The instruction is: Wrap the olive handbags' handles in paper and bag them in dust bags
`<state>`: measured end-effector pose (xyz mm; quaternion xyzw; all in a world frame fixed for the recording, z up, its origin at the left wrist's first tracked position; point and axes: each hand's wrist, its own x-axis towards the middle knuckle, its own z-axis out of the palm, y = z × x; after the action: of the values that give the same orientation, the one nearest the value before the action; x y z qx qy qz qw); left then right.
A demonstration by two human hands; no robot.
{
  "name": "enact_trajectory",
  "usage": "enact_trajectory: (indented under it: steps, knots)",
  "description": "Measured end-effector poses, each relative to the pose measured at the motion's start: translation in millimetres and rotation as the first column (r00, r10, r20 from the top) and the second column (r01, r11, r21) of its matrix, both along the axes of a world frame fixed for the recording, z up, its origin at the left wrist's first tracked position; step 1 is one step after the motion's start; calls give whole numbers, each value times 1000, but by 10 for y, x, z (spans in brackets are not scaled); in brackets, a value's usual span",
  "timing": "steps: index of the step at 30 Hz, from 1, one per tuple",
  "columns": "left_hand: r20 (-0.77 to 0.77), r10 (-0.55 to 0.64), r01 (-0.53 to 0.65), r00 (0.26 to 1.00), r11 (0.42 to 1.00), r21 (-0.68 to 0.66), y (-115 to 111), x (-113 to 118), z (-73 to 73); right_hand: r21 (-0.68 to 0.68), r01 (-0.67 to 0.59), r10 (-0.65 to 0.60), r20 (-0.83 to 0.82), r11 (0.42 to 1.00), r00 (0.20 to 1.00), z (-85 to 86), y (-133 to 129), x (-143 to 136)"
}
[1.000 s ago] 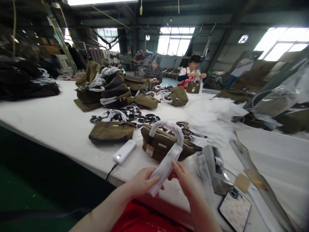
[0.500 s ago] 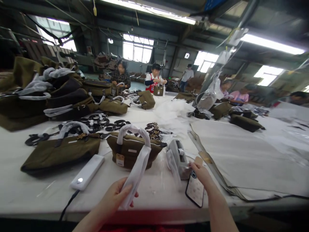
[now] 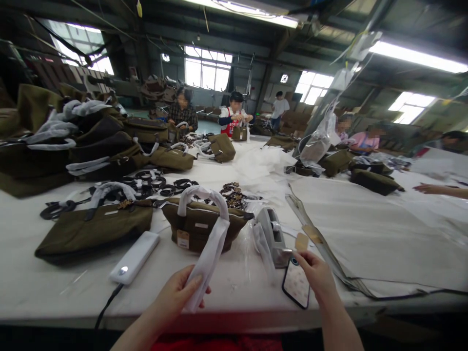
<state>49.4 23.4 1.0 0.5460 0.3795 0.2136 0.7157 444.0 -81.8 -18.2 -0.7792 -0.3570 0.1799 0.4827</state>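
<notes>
Between the thumb and fingers of my left hand (image 3: 188,290) is the loose end of a white wrap (image 3: 212,248), which runs up to the wrapped handle of an olive bag (image 3: 197,226). The bag stands upright at the table's middle, a tan tag on its front. My right hand (image 3: 314,273) is pinched at the front edge of a grey tape dispenser (image 3: 272,239); whatever lies between its fingertips is too small to make out. Under that hand a phone (image 3: 295,285) lies on the table, partly covered.
Another olive bag (image 3: 98,231) and a white device (image 3: 134,257) with a black cable lie to the left. Bags (image 3: 106,141) are piled behind them, near black straps (image 3: 157,183). White sheets (image 3: 383,234) cover the right side. Several people work farther back; a hand (image 3: 435,189) reaches in at right.
My right hand has moved slightly down and toward me at the dispenser's front edge. Another person's hand has come into view at the far right. My left hand keeps its hold.
</notes>
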Motion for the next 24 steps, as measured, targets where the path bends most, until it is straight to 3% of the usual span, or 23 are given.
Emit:
enact_trajectory:
  steps: [4,8,11,14,18,22,24]
  knots:
    - [22,1,-1,1000,1000,-10,2,24,0,-153,-64,39,-165,986,986,-90,-130,-29]
    - [65,-1,1,998,1000,-4,19,30,0,-363,106,-83,81,926,993,-113,-199,64]
    - [62,20,-19,998,1000,-13,18,18,11,-342,101,-63,121,934,991,49,-168,-33]
    - [48,49,-48,998,999,-25,5,19,24,-129,-123,112,-89,984,990,324,-25,-472]
    - [27,62,-62,998,998,-2,-27,38,46,71,-405,409,-257,912,875,617,231,-1379]
    - [-18,71,-70,997,993,90,-61,29,70,76,-627,606,-369,775,704,598,454,-2032]
    - [-15,80,-77,997,989,128,-66,6,75,11,-676,631,-368,737,683,518,545,-2180]
